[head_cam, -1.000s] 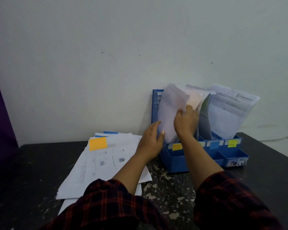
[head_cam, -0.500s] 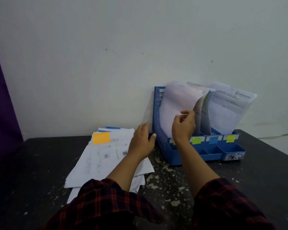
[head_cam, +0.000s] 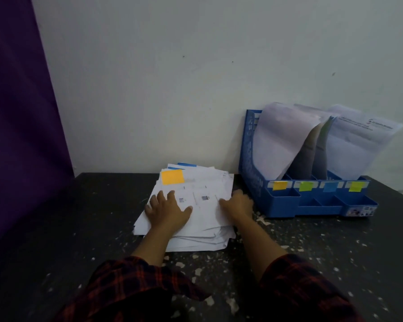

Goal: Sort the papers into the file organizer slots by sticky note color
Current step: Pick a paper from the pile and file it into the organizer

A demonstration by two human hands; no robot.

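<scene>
A loose stack of white papers (head_cam: 203,219) lies on the dark table, its top sheet carrying an orange sticky note (head_cam: 172,176) at the upper left corner. My left hand (head_cam: 166,209) rests flat on the stack's left side, fingers spread. At the stack's right edge sits my right hand (head_cam: 239,204), fingers curled on the paper edge. To the right stands a blue file organizer (head_cam: 282,205) with sheets upright in its slots. Its front labels read orange (head_cam: 279,185), green (head_cam: 305,186), blue (head_cam: 329,187) and yellow-green (head_cam: 355,186).
The dark speckled table (head_cam: 84,217) meets a white wall behind. A purple curtain (head_cam: 19,112) hangs at the left. The organizer's low front trays (head_cam: 356,202) hold nothing visible.
My right hand let go of the sheet in the organizer's leftmost slot and came down to the stack's right edge. My left hand moved onto the stack.
</scene>
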